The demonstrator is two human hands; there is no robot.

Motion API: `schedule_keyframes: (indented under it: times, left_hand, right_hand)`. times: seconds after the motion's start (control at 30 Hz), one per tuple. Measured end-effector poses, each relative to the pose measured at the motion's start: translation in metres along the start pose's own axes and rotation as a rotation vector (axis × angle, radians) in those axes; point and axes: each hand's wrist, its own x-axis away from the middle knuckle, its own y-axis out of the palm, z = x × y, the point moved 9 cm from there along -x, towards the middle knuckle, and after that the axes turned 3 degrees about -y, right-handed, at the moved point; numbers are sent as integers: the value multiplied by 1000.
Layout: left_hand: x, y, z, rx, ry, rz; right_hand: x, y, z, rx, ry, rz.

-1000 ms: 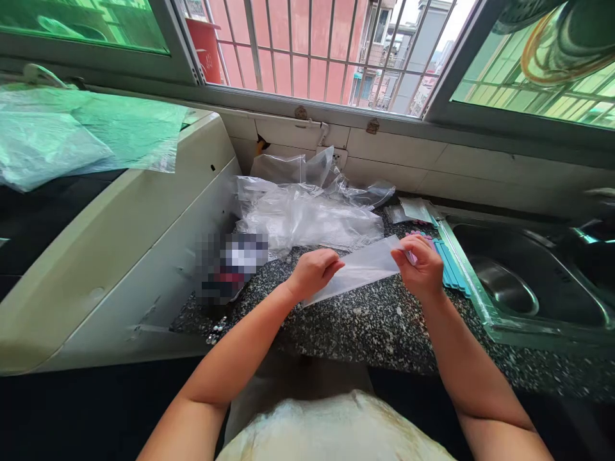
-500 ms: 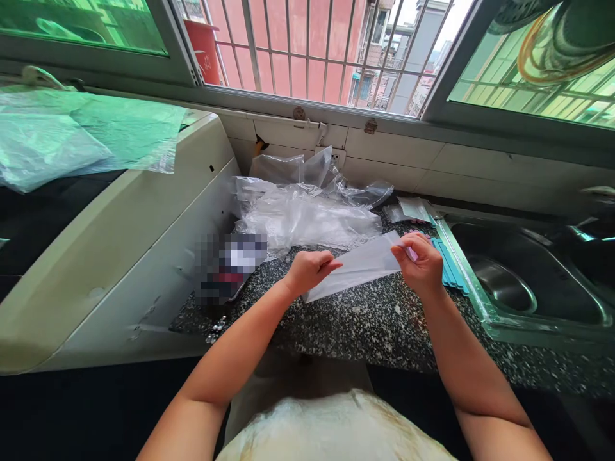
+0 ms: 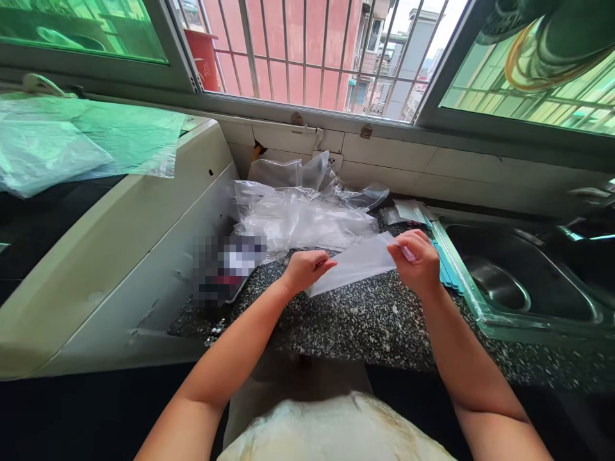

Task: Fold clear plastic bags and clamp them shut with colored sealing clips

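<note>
Small clear bag (image 3: 358,264) is stretched between my hands, just above the speckled counter (image 3: 365,320). Best way to handle this: keep the film taut, grip only at the ends, and keep the mouth end by my right thumb so the pink piece (image 3: 408,253) lines up with the opening instead of snagging. Left hand (image 3: 303,270): fingers curled in, pinching the bag's near-left end. Right hand (image 3: 417,259): mostly closed, thumb and fingertips pinching the bag's other end together with the pink piece. Just beyond my right hand lie teal strips (image 3: 444,266) against the sink (image 3: 485,323) rim; ahead of my left, a heap of loose plastic bags (image 3: 302,214).
</note>
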Motion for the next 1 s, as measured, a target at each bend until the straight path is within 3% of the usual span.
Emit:
schedule_keyframes:
  times: [0.1, 0.23, 0.43, 0.57, 0.73, 0.87, 1.0]
  left_hand:
    - [-4, -17, 3, 128, -16, 116]
    - [-14, -46, 23, 332, 34, 231]
    - [-30, -74, 49, 403, 100, 232]
    - [-34, -82, 43, 490, 9, 266]
    - [-28, -88, 16, 805, -194, 419]
    - [-25, -87, 11, 870, -254, 464]
    - [-23, -83, 8, 892, -293, 481]
  right_hand:
    - [-15, 6, -29, 83, -145, -75]
    - [-34, 21, -58, 121, -254, -224]
    - [-51, 42, -69, 55, -254, -368]
    - [-59, 41, -62, -87, -148, -374]
    - [-51, 26, -28, -361, 159, -187]
    - [-24, 45, -13, -541, 321, -192]
    - [-7, 57, -9, -544, 395, -162]
